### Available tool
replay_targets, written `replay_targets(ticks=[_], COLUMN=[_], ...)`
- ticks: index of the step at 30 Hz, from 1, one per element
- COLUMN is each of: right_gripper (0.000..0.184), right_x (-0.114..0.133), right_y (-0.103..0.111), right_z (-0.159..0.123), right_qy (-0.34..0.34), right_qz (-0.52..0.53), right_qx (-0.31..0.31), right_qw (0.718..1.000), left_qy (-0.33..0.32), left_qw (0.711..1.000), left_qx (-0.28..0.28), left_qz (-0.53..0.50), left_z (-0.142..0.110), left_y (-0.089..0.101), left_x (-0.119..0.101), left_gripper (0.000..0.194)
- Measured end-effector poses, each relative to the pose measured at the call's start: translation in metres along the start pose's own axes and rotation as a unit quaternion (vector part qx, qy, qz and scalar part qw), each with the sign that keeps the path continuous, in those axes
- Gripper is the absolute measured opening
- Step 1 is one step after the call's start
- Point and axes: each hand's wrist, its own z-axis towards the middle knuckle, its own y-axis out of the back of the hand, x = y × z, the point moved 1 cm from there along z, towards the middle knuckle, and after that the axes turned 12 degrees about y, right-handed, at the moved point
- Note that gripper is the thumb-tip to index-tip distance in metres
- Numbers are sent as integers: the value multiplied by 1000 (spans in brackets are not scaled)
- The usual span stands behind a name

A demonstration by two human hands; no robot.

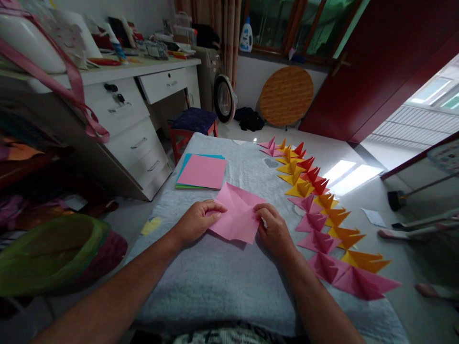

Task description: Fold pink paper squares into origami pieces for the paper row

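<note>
**Creased Pink Sheet Grasped at Both Side Edges**

The pink sheet (236,215) is located between the left hand (199,220) and the right hand (273,228), above the cloth-covered desk (215,291). The left hand grasps the left edge between thumb and fingers. The right hand grasps the opposite edge with bent fingers.

The sheet is four-cornered, unfolded and plain. Crease lines cross its surface. The surface is uneven, the near edge is wavy, and a shadow falls on the cloth below that edge.

A stack of paper squares (204,171) is positioned just beyond the left hand. Its top square is pink; blue and green edges show beneath.

To the right of the right hand, folded paper pieces (319,242) form two adjoining lines that run away from the person. The left line is pink at the near end, yellow midway and pink again at the far end. The right line includes orange-yellow and red pieces.

Well beyond the left hand is a stool (193,120) with a dark blue top. Farther off, beyond both hands, a round wooden board (286,95) leans against the wall.
</note>
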Motion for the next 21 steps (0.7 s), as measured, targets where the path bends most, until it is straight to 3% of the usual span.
replay_targets(ticks=[8,16,21], right_gripper=[31,32,30], right_x=[13,2,-4], right_y=[1,-5,-4], right_z=[2,-3,-6], right_qy=[39,11,-23], right_qz=[14,6,4], right_qx=[67,66,71], right_qw=[997,998,997], left_qy=[-34,-45,-110], left_qw=[996,999,991], left_qx=[-87,-7,-13], left_qz=[6,-25,77], left_z=[2,-3,-4], left_y=[-6,-16,-10], left_x=[1,6,10], left_gripper=[37,61,81])
